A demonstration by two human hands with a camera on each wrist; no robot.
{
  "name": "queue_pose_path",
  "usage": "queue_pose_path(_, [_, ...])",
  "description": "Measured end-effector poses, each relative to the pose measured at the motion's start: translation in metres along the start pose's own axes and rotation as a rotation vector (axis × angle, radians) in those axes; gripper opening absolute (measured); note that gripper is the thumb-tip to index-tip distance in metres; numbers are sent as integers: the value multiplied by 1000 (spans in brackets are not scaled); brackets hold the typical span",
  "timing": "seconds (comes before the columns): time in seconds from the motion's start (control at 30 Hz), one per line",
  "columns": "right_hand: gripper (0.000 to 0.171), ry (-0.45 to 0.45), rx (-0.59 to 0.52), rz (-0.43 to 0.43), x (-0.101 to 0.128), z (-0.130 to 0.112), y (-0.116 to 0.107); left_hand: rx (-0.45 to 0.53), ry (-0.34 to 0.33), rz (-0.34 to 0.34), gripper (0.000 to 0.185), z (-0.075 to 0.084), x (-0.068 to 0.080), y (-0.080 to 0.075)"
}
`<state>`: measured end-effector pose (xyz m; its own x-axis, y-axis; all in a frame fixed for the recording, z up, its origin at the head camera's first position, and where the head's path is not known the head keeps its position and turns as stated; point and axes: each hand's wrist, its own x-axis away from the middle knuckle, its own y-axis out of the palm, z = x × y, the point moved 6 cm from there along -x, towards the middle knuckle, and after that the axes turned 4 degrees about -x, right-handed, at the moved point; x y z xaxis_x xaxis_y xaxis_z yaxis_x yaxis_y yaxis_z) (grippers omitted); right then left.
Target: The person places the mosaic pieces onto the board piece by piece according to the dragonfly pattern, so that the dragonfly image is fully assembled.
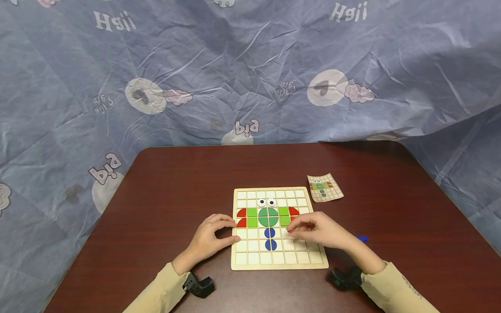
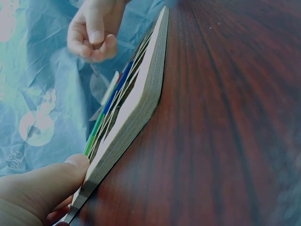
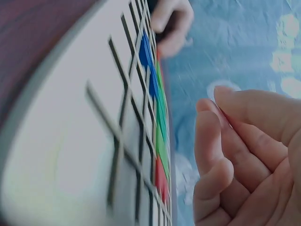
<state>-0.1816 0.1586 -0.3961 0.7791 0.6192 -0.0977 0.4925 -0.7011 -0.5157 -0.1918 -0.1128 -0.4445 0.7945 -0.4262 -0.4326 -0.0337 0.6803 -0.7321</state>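
Observation:
A pale wooden grid board (image 1: 279, 266) lies on the table, bearing a figure of flat pieces. Its round eyes (image 1: 266, 202) sit above a green circle (image 1: 268, 217), with light green squares and red rounded pieces on both sides. Two blue circles (image 1: 270, 239) run below. At the board's left edge rests my left hand (image 1: 209, 234), thumb touching the rim (image 2: 77, 165) and fingers beside it. My right hand (image 1: 318, 228) hovers over the board's right part and partly hides a red piece. Its fingers (image 3: 209, 136) are loosely curled near the thumb; no piece shows between them.
A paper card (image 1: 325, 188) printed with the same figure lies behind the board's right corner. A blue piece (image 1: 362, 238) sits on the dark wooden table (image 1: 176, 182), partly behind the right forearm. Patterned blue cloth (image 1: 235, 65) hangs behind the table.

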Motion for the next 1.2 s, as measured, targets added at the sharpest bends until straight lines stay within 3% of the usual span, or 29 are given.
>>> queue_pose_path(0.3, [18, 39, -43, 81, 44, 28, -44, 2, 0, -2, 31, 1, 1, -1])
queue_pose_path(0.53, [22, 61, -11, 145, 77, 43, -71, 2, -3, -5, 31, 1, 0, 0])
queue_pose_path(0.9, [24, 115, -24, 105, 106, 68, -97, 1, 0, 4, 30, 1, 0, -1])
queue_pose_path(1.2, [27, 216, -59, 54, 114, 88, -102, 1, -12, -2, 30, 0, 0, -1])
